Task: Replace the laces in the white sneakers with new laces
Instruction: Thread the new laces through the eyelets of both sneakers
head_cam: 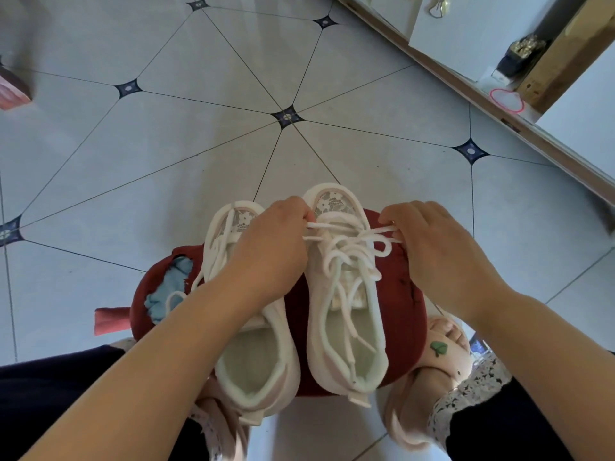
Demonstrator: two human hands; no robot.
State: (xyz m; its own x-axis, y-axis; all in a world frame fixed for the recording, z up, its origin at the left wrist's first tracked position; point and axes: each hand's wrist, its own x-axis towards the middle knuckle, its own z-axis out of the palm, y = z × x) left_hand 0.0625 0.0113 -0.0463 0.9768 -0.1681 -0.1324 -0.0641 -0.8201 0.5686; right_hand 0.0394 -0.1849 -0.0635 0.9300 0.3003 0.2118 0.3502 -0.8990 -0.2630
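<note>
A red stool [402, 304] bore two white sneakers [256, 367] side by side, their floral-mesh toes at its far edge. Over the stool's far half, the left hand [273, 247] and right hand [436, 247] each pinched a strand of thick white lace [352, 247], drawn sideways across the right-hand sneaker [319, 344], loose ends trailing into its opening.

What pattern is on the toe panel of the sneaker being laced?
The toe panel is white floral lace, shown in the head view.
</note>
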